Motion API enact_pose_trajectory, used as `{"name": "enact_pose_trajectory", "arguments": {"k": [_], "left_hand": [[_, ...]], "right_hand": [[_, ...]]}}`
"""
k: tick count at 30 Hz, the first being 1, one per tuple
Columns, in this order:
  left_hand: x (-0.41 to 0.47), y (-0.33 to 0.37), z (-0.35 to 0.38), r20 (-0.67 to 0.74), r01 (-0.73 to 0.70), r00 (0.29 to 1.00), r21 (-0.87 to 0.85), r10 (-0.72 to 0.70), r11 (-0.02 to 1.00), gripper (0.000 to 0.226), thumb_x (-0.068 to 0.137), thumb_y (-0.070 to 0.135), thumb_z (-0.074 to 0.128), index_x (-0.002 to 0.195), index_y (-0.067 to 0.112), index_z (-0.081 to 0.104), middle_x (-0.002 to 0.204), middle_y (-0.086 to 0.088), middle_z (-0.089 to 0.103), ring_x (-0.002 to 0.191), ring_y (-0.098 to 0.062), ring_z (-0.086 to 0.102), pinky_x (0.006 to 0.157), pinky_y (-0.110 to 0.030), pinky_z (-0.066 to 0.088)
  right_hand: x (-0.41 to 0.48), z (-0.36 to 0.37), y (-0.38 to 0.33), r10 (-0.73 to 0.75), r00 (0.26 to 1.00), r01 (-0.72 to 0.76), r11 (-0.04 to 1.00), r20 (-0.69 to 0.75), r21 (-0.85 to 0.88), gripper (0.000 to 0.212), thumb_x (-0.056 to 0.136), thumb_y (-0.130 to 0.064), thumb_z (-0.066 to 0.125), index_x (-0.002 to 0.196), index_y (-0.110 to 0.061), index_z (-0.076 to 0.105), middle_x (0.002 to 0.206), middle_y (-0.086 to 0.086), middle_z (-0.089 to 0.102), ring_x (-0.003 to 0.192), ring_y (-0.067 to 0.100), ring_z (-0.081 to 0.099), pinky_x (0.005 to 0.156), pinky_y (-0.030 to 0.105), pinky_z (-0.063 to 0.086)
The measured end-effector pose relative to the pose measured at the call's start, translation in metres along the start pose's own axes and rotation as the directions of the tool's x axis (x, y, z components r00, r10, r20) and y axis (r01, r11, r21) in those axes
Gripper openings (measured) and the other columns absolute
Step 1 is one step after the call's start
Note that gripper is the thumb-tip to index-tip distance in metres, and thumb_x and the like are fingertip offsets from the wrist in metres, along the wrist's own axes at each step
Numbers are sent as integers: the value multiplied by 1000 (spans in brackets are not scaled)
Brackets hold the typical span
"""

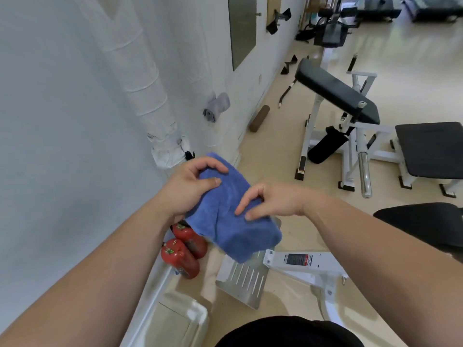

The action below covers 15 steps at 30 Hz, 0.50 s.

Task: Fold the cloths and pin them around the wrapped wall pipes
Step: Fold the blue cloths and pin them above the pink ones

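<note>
Head view.

Item: blue terry cloth (pixel 233 226), folded, hanging in mid-air near the wrapped wall pipe (pixel 150 96).

Grips: your left hand (pixel 193 189) is clasping the far end, grip clamped on it, thumb on top. Your right hand (pixel 270 204) is pinching the middle, grip closed on the fabric.

Handling, as judged: light, soft, floppy. The near end is sagging, so hold it at the folded edges.

Writing: the label (pixel 298 260) on the white machine frame is showing, but it is too small to read.
</note>
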<state>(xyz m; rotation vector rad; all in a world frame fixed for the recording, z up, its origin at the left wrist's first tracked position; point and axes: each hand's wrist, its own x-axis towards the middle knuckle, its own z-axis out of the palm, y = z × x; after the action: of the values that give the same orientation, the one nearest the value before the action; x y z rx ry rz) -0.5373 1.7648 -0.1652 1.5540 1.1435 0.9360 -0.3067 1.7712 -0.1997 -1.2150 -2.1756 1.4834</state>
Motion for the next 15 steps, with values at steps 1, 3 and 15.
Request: {"name": "enact_pose_trajectory", "arguments": {"k": [1,3,15], "left_hand": [[2,3,0,-42,14,999,16,-13,1000,37,84,-7,65,78,28,74,89,7,72,93,-13,66,95,-37,51],[8,9,-4,-115,39,993,20,-37,999,45,87,-12,60,66,25,73,77,6,72,83,-12,66,89,-33,53],[9,-19,-44,-487,182,867,108,-107,977,32,92,-2,58,82,22,77,105,1,72,102,-15,67,88,-24,52]], "right_hand": [[1,6,9,24,999,-20,994,43,-105,25,84,-11,76,102,-27,79,88,-31,68,85,-9,60,77,9,43],[2,19,23,63,997,-55,987,49,-149,29,82,-10,78,107,-25,79,85,-36,65,81,-15,58,74,7,40],[-18,12,62,251,943,-245,968,-219,52,40,84,7,52,83,-22,79,64,-6,64,57,8,55,56,16,44]]}}
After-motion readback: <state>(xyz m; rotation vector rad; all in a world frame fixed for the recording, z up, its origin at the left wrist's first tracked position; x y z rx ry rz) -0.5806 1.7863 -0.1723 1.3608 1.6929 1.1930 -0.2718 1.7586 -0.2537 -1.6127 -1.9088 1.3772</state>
